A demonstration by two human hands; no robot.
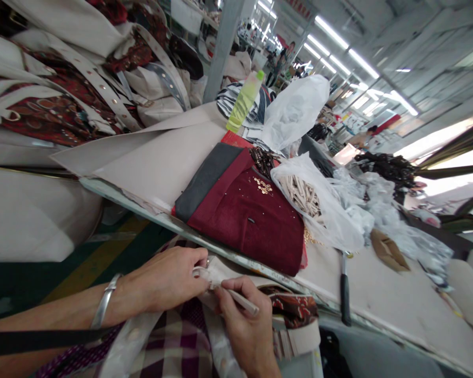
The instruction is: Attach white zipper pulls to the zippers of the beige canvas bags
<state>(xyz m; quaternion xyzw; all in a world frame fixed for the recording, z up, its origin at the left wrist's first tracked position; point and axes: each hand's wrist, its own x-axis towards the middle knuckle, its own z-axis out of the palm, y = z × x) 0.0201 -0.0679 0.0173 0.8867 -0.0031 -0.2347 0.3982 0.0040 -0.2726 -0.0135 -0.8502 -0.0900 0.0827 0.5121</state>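
Note:
Just in front of the table's near edge, my left hand (169, 278) pinches one end of a narrow cream strap (242, 301), near a small ring or loop I cannot make out well. Opposite it, my right hand (250, 323) has its fingers closed around the same strap, whose free end sticks out past them. Below the hands, a wider cream strap with metal eyelets (132, 336) hangs over my lap. Close by my right hand lies a piece with a brown-red pattern (295, 310), partly hidden.
On the table (394, 299) lies folded maroon cloth (240, 220) bearing small gold rings (263, 185). Beside it are a plastic bag of cream strips (299, 197), a black-handled hammer (344, 289) and a yellow-green bottle (245, 102). Bags (63, 105) pile up at left, near a post (223, 50).

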